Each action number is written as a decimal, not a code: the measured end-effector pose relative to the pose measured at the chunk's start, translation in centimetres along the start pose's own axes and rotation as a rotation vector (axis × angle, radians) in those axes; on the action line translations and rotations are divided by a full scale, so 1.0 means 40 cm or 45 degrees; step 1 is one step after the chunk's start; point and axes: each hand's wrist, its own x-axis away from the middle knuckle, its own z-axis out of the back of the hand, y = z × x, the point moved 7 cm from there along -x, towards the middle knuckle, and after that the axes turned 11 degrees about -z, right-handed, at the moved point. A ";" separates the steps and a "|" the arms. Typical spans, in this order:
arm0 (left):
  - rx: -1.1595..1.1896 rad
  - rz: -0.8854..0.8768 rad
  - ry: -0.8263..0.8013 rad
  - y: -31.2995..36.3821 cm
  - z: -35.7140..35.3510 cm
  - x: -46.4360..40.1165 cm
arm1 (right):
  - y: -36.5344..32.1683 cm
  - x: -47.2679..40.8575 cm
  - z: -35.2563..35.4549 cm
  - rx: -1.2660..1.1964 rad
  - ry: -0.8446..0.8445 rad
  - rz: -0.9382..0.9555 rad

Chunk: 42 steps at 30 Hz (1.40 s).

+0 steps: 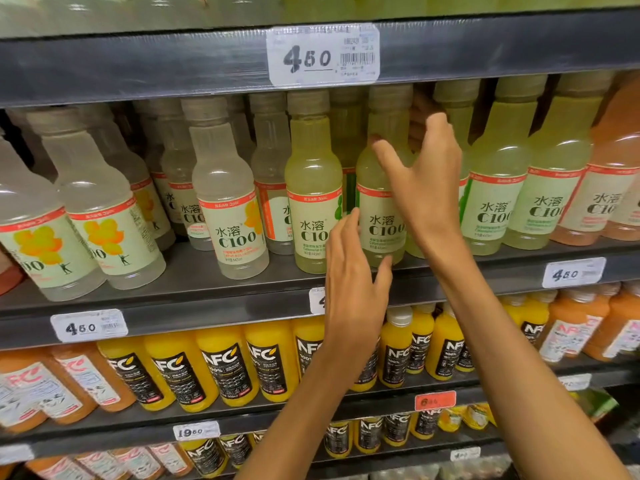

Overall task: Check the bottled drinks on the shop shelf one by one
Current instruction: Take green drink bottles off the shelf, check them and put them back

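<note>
Reaching: both my hands are up at the middle shelf (194,289), closing in on one green bottle (381,188) in the front row.
Step in hand: I judge I am partway along the row, taking up this bottle for its check; the paler bottles (225,202) to the left and the other green ones (498,188) to the right stand in place.
Left hand (353,271): fingers straight and spread, tips touching the lower label and base of the bottle; it grips nothing.
Right hand (426,174): open wide, thumb across the bottle's shoulder, fingers reaching round behind the neck; they are not yet curled tight, so I call it loose, not a grip.
Bottle: upright on the shelf, touching its neighbour on the left, label facing me, cap just under the shelf above.
Next move: I expect to close the right hand on the shoulder, steady the base with the left, and draw the bottle forward.
Care needed: little headroom under the upper shelf and close neighbours, so a straight pull seems safest.
Below: orange juice bottles (221,368) fill the lower shelf, untouched.
</note>
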 end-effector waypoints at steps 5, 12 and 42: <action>0.049 0.008 0.056 0.005 0.008 -0.001 | -0.020 0.031 0.025 -0.130 -0.020 0.136; 0.182 0.020 0.102 0.001 0.020 0.012 | -0.024 0.060 0.051 -0.512 -0.140 0.072; 1.143 0.446 -0.277 0.021 0.082 0.217 | -0.034 0.183 0.020 -0.980 -0.883 -0.529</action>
